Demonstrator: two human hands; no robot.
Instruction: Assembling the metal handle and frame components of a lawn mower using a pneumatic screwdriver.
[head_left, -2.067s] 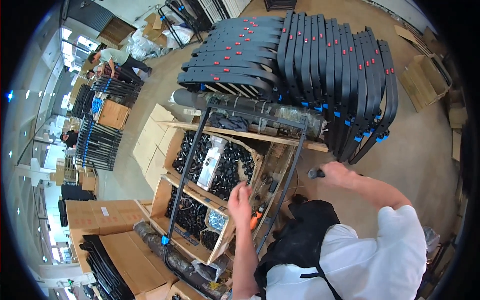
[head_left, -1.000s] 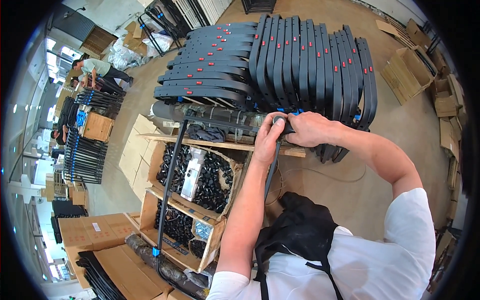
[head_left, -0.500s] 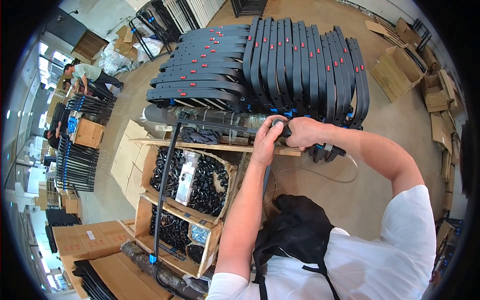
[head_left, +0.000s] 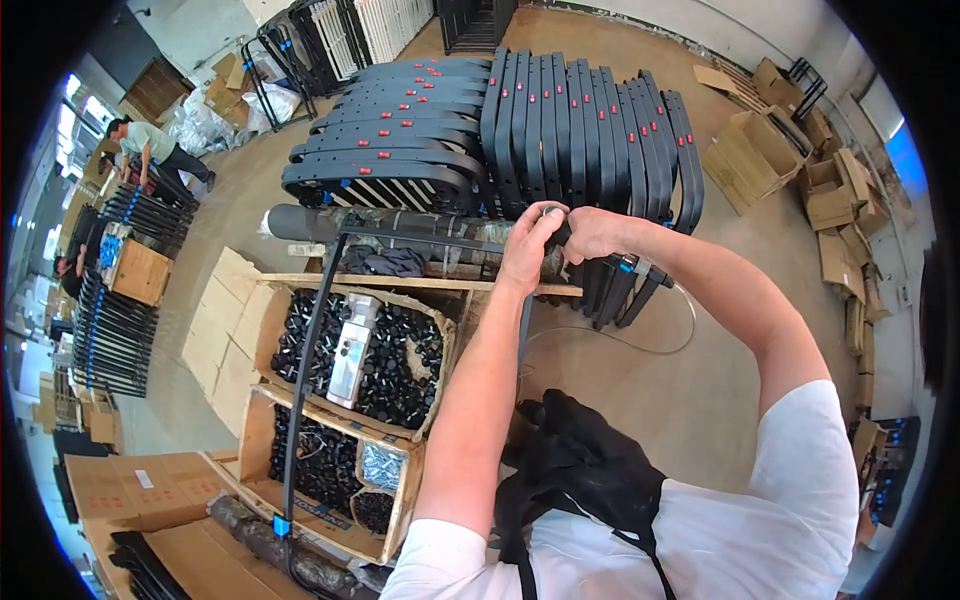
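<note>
My left hand [head_left: 530, 245] is closed, thumb up, on a small dark round part [head_left: 552, 211] at the end of a black tube frame [head_left: 425, 238]. Pressed against it, my right hand [head_left: 596, 236] forms a fist; what it grips is mostly hidden, though something dark shows between the two hands. Just below the right wrist is a dark tool-like piece [head_left: 648, 271] with a thin hose [head_left: 690, 325] curling away from it. The frame's long left leg [head_left: 300, 400] runs down toward me past the boxes.
Left of my arm stand a carton of black plugs [head_left: 400, 385] with a silvery device [head_left: 352, 350] on top, and a wooden-sided box [head_left: 395, 540] of small parts. Stacked dark curved frames [head_left: 580, 130] lie ahead. Cartons [head_left: 755, 155] line the right; a person [head_left: 150, 145] bends over frames far left.
The whole view has shifted, so the scene sits slightly further left. Both hands stay together at the frame's end; the right fist has turned or shifted slightly against the left.
</note>
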